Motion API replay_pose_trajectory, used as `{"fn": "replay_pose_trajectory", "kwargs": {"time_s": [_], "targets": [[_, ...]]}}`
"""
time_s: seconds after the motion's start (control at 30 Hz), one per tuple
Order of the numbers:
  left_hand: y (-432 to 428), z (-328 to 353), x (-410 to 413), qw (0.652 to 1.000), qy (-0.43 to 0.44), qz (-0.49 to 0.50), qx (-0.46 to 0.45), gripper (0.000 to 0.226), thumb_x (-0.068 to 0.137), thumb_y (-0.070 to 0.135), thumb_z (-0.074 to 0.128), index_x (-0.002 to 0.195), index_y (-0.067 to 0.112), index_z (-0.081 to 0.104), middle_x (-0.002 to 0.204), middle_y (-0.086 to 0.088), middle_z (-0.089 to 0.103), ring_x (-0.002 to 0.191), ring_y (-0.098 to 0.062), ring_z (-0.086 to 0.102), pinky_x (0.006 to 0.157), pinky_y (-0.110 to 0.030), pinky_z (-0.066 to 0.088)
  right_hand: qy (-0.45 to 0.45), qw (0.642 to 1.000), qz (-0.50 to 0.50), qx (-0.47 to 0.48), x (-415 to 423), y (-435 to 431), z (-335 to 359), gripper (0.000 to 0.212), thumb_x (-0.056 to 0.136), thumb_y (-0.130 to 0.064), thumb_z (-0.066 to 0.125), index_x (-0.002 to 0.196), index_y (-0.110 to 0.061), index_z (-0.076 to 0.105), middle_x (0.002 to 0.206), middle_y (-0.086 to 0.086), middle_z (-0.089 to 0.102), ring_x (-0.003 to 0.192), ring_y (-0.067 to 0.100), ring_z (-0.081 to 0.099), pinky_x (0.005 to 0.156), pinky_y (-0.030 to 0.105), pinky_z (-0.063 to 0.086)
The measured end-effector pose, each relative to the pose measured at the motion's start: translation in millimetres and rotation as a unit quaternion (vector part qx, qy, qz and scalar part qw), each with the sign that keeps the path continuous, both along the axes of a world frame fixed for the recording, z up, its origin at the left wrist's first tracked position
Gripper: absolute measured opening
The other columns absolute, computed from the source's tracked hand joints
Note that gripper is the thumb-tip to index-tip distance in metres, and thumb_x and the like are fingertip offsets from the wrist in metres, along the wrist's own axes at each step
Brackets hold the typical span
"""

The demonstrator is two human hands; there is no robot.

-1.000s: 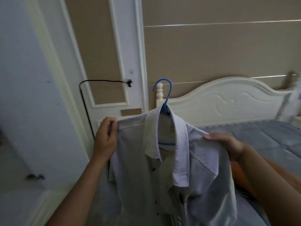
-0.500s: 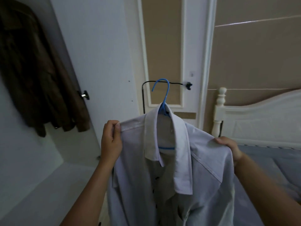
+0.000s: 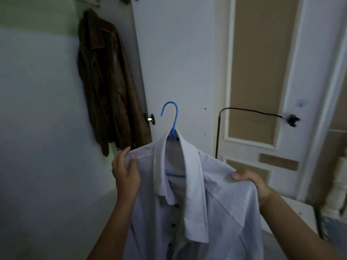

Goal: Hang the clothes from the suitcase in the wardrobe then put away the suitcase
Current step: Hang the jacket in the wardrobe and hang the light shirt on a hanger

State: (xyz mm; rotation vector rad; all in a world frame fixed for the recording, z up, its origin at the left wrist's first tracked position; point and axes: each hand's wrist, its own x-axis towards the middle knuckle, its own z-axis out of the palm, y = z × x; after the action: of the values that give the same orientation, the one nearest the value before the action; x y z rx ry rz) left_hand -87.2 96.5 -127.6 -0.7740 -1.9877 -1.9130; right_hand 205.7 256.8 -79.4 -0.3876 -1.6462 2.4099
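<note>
One jacket [image 3: 105, 81] inside wardrobe [image 3: 37, 109]; shirt [image 3: 216, 203] between left hand [image 3: 125, 175] and right hand [image 3: 251, 182]

The view is dim, with a cool blue-green cast deepest inside the wardrobe [image 3: 37, 109] at left. Soft light brightens the door [image 3: 259, 72] at right and falls on the shirt [image 3: 216, 194], which is the sharpest thing. The jacket [image 3: 105, 81] is dark, with a faint sheen. Shadows are soft. The bedpost [image 3: 336, 184] and clip [image 3: 292, 120] smear with blur; straight lines bow near the right edge
</note>
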Motion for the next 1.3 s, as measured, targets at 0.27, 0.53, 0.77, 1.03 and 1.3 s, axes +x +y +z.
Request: {"fn": "replay_pose_trajectory", "kwargs": {"time_s": [0.27, 0.53, 0.77, 1.03, 1.3], "targets": [[-5, 23, -25, 0.997, 0.050, 0.052, 0.020, 0.051, 0.096, 0.050, 0.043, 0.138, 0.025, 0.056, 0.146, -0.002, 0.045, 0.134, -0.007, 0.045, 0.116, -0.030, 0.033, -0.031, 0.993, 0.115, 0.024, -101, 48, 18, 0.080, 0.012, -0.032, 0.094, 0.082, 0.006, 0.079, 0.083, 0.024, 0.073, 0.068, 0.032, 0.072, 0.062, 0.031, 0.057], [4, 43, -42, 1.000, 0.030, 0.005, 0.007, 0.039, 0.097, 0.046, 0.050, 0.135, 0.037, 0.055, 0.138, 0.021, 0.056, 0.122, 0.016, 0.051, 0.095, 0.000, 0.038, -0.023, 0.987, 0.148, 0.059, -201, 67, 51, 0.082, 0.023, -0.032, 0.092, 0.096, 0.002, 0.079, 0.098, 0.025, 0.071, 0.079, 0.037, 0.068, 0.081, 0.042, 0.049], [19, 74, -108, 0.998, 0.004, -0.058, -0.007, 0.064, 0.078, 0.072, 0.063, 0.135, 0.054, 0.041, 0.131, 0.043, 0.048, 0.120, 0.017, 0.050, 0.088, -0.004, 0.047, 0.037, 0.983, 0.159, 0.088, -298, 66, 109, 0.062, 0.049, -0.032, 0.075, 0.102, 0.000, 0.078, 0.103, 0.024, 0.070, 0.085, 0.037, 0.067, 0.083, 0.042, 0.050], [33, 140, -225, 0.998, 0.027, -0.016, 0.053, 0.057, 0.088, 0.042, 0.072, 0.134, 0.044, 0.037, 0.121, 0.043, 0.040, 0.109, 0.004, 0.055, 0.083, -0.007, 0.047, 0.098, 0.976, 0.152, 0.118, -415, 50, 184, 0.062, 0.049, -0.033, 0.075, 0.103, -0.001, 0.078, 0.104, 0.025, 0.071, 0.085, 0.037, 0.068, 0.082, 0.042, 0.053], [29, 209, -344, 0.986, 0.108, 0.034, 0.120, 0.052, 0.089, 0.038, 0.073, 0.138, 0.040, 0.053, 0.133, 0.027, 0.057, 0.125, 0.001, 0.055, 0.108, -0.033, 0.049, 0.195, 0.961, 0.136, 0.139, -508, 36, 255, 0.068, 0.053, -0.035, 0.074, 0.113, -0.004, 0.075, 0.107, 0.023, 0.071, 0.089, 0.036, 0.068, 0.082, 0.044, 0.054]]}}
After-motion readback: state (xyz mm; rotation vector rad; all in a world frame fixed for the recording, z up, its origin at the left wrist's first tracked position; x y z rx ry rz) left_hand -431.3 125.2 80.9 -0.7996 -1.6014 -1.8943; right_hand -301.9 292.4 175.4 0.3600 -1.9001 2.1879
